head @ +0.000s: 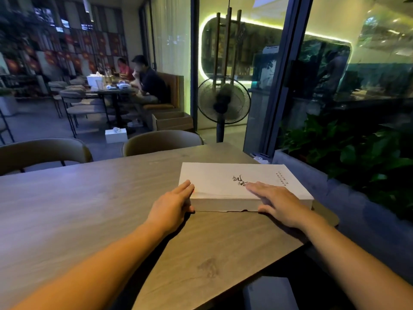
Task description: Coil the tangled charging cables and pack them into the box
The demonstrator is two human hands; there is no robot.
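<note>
**Closed box under both hands, no cables in sight**

On the near right part of the tabletop lies the white box, flat, lid shut, its right end close to the tabletop's right edge. Both hands are spread flat and hold nothing: the left hand rests against the box's near left corner, fingers laid along the lid's edge, and the right hand presses on the lid near its near right corner. No charging cables show anywhere, so whether they are already packed inside cannot be told.

Risks, as I judge them: the lid's near left edge looks slightly raised and the front flap shows a small notch, so an uneven press could crease the card or leave it unlatched. A push rightward could slide the box off the edge.

Dark brush-style lettering marks the lid, with a small line of print at its far right; neither can be read from here.
</note>
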